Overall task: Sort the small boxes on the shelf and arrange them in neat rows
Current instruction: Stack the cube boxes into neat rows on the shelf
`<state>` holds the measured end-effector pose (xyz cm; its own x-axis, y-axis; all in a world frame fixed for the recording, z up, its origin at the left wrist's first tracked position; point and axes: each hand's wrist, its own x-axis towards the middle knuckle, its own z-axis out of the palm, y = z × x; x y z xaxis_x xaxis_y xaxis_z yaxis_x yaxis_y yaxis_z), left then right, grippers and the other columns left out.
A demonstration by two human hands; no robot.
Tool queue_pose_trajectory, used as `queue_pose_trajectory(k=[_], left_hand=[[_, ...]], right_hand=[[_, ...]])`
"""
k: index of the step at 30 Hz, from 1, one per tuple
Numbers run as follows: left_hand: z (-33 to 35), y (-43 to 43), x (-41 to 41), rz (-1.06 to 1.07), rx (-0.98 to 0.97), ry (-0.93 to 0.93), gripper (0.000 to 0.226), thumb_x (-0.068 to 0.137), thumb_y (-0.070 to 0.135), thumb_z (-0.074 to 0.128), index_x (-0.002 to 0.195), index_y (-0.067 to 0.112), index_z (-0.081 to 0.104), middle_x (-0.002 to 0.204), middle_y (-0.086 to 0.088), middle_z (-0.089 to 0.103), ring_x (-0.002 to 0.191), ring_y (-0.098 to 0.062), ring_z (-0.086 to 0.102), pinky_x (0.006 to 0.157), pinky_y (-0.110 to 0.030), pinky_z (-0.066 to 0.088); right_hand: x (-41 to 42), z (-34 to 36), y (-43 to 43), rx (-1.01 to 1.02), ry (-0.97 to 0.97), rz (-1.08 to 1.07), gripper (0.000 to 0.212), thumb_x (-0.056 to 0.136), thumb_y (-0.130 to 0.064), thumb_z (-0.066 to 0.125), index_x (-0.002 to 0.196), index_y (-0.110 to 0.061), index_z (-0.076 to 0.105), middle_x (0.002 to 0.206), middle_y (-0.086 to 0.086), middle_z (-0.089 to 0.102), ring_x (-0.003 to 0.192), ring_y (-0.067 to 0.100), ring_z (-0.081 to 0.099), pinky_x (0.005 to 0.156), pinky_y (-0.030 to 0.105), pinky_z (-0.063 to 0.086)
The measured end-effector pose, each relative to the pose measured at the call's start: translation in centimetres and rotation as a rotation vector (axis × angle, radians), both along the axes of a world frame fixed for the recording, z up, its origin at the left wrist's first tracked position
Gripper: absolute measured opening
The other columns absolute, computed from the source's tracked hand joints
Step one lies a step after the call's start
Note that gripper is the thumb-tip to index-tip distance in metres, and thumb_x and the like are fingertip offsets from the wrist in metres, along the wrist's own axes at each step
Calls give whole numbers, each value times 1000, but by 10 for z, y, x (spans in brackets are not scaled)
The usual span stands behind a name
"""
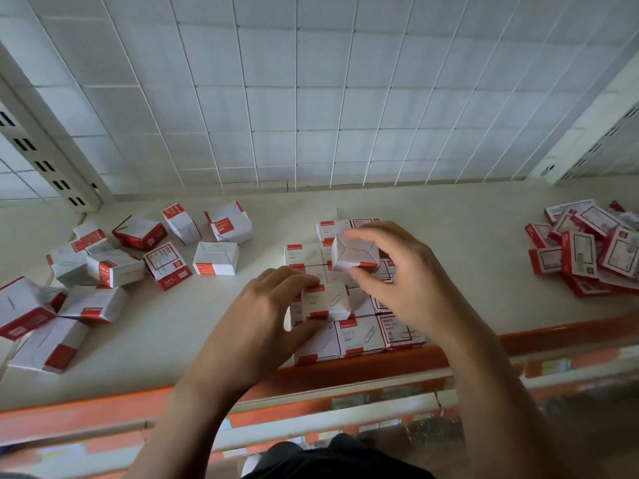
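**Midway: tilted box (354, 255) poised over the neat block (359, 337), many boxes unsorted**

At far left, loose boxes (103, 271), white with red bands, lie jumbled at all angles on the pale shelf (466, 236). Toward the middle, the left hand (262, 312) reaches in from below. Its fingers and thumb curl round a top box (326, 300) that sits on the neat block, a tight grid of the same paper-clip boxes set against the shelf's orange lip (553, 330).

Just right of it and a little farther back, the right hand (411, 281) pinches the tilted box between thumb and fingertips. The box is lifted clear of the block, with its folded end flaps facing the viewer.

The block lies directly beneath both hands, and the right hand is nearer its back rows. Setting the tilted box down probably calls for turning it flat, printed face up, with its long side running the same way as its neighbours.

At far right, well apart, lies a heap of red-edged flat packets (587, 247).
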<state>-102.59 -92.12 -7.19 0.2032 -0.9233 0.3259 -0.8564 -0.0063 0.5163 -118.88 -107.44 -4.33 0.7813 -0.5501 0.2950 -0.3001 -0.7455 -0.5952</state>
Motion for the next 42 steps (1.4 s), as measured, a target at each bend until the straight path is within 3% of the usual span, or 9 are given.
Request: queue_pose_trajectory(k=[4, 11, 14, 17, 22, 26, 31, 38, 42], left_hand=[[15, 0, -7, 14, -68, 57, 70, 81, 61, 63, 138, 24, 45, 134, 10, 47, 111, -9, 53, 87, -25, 49], [20, -6, -16, 50, -180, 40, 46, 85, 31, 67, 129, 21, 54, 121, 8, 56, 95, 5, 49, 81, -11, 46], [22, -7, -18, 114, -194, 63, 39, 85, 32, 65, 122, 21, 59, 104, 13, 58, 84, 3, 51, 73, -5, 42], [24, -7, -17, 140, -211, 138, 37, 86, 33, 65, 121, 21, 60, 98, 14, 60, 85, 1, 57, 71, -6, 44], [31, -11, -19, 180, -226, 252, 34, 89, 33, 63, 120, 19, 63, 94, 15, 62, 88, 5, 59, 66, 1, 37], [29, -13, -16, 147, -185, 226, 49, 84, 41, 64, 129, 21, 58, 100, 16, 61, 89, 0, 59, 73, -4, 42], [26, -15, -9, 149, -157, 213, 55, 78, 48, 63, 128, 26, 55, 101, 17, 61, 92, 3, 55, 76, -3, 42], [26, -17, 0, 260, -224, 252, 49, 70, 38, 78, 112, 21, 61, 90, 12, 66, 80, -8, 60, 73, -22, 51], [23, -16, 4, 220, -168, 210, 46, 66, 38, 80, 103, 25, 54, 84, 22, 61, 82, -2, 59, 70, -20, 50]], right_hand=[[0, 3, 5, 88, -53, 58, 42, 90, -20, 69, 131, -18, 59, 126, -13, 61, 117, -8, 53, 97, 6, 39], [6, 4, 13, 255, -104, 109, 47, 93, -47, 50, 129, -18, 58, 112, -9, 69, 97, 3, 68, 82, 25, 58], [6, 2, 11, 293, -133, 98, 40, 98, -40, 47, 132, -19, 55, 117, -9, 67, 100, 0, 66, 85, 22, 56], [2, 2, 9, 296, -159, 130, 39, 100, -37, 48, 136, -21, 50, 117, -7, 66, 96, 9, 68, 84, 30, 57], [-3, 1, 8, 295, -119, 213, 60, 88, -10, 70, 140, -27, 46, 102, -7, 65, 87, 17, 68, 84, 28, 58], [-2, 0, 6, 298, -142, 186, 60, 89, -5, 68, 140, -28, 47, 92, 1, 68, 84, 18, 68, 83, 29, 57], [3, 3, 3, 223, -135, 149, 59, 86, -10, 73, 140, -21, 50, 117, -13, 60, 92, 8, 65, 88, 16, 52], [17, 7, 6, 570, -173, 145, 39, 90, -13, 68, 125, -19, 54, 115, -8, 67, 105, 7, 66, 87, 19, 53], [21, 14, 8, 715, -264, 184, 36, 92, -15, 65, 127, -24, 56, 118, -3, 63, 104, 15, 69, 87, 31, 56]])
